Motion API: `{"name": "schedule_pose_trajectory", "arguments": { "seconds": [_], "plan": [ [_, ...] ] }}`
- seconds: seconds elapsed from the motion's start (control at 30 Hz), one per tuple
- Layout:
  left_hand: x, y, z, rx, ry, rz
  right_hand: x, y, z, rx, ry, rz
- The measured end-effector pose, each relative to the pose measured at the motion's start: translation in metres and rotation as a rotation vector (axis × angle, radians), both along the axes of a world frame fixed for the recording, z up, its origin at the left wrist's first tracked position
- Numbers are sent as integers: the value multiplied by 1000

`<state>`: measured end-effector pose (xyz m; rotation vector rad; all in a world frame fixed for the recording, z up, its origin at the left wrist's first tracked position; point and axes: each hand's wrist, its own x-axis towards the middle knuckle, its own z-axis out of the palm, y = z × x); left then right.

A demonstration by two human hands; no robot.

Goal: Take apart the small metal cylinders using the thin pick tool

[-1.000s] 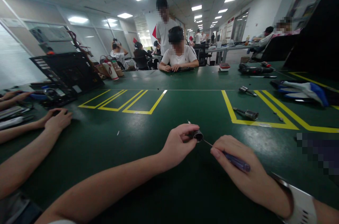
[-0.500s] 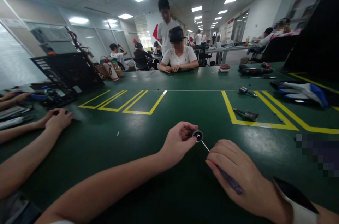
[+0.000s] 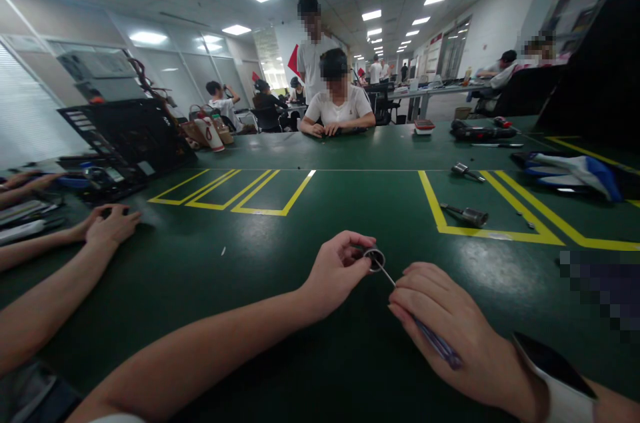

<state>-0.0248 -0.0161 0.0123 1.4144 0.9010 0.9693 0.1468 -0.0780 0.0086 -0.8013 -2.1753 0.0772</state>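
Observation:
My left hand grips a small round metal cup-shaped part between thumb and fingers, its open end tilted toward me. Its exact kind cannot be made out. A screwdriver with a translucent purplish handle is wrapped in the fingers of my right hand. Its thin shaft points up and left, and the tip is inside the cup's opening, where the end is hidden. Two metal cylinders with shafts lie further off to the right: a nearer one and a farther one.
Yellow tape outlines mark the green table. Blue-and-white gloves, a black tool and a small red-and-white box lie at the right. A co-worker's hands rest at the left. Another person sits opposite.
The screwdriver's handle has turned slightly in my right hand. The cup has tipped a little, so its rim shows wider. Both hands stay almost in place.

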Motion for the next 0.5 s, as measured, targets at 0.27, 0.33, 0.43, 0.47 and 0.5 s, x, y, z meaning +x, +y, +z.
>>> {"name": "schedule_pose_trajectory", "arguments": {
  "seconds": [0.27,0.33,0.43,0.47,0.5],
  "plan": [
    [-3,1,-2,133,56,-1,-1,0,1,10,-8,11],
    [-3,2,-4,147,60,0,-1,-1,2,18,-9,15],
    [-2,3,-6,154,63,28,-2,-2,3,61,11,16],
    [-1,4,-6,154,63,35,-3,-2,3,73,19,12],
    [-1,4,-7,156,63,37,-3,-2,3,82,25,9]
  ]
}}
